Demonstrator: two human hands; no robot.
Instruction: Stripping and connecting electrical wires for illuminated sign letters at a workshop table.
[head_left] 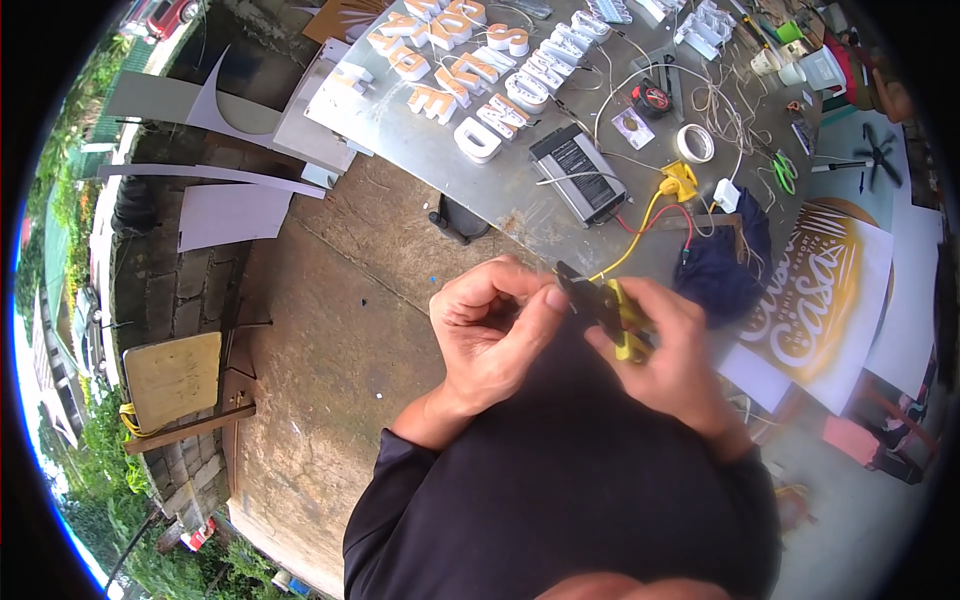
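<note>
Right hand (672, 352) clamped on yellow-handled pliers (612, 315), left hand (495, 325) fingers pinched at plier tip, both below grey power supply (580, 172).

Left hand (495, 330): fingers curled, pinching a thin wire end at the pliers' tip. Right hand (670, 350): gripping yellow-handled pliers (612, 312). Yellow wire (632, 245) runs up to the table (520, 205), which bears sign letters (470, 70), power supply (578, 172), tape roll (695, 143).

On my grey metal table (505, 205) lay white and orange sign letters (455, 70), a black power supply box (578, 172), tape roll (695, 143) and tangled wires (725, 110).
</note>
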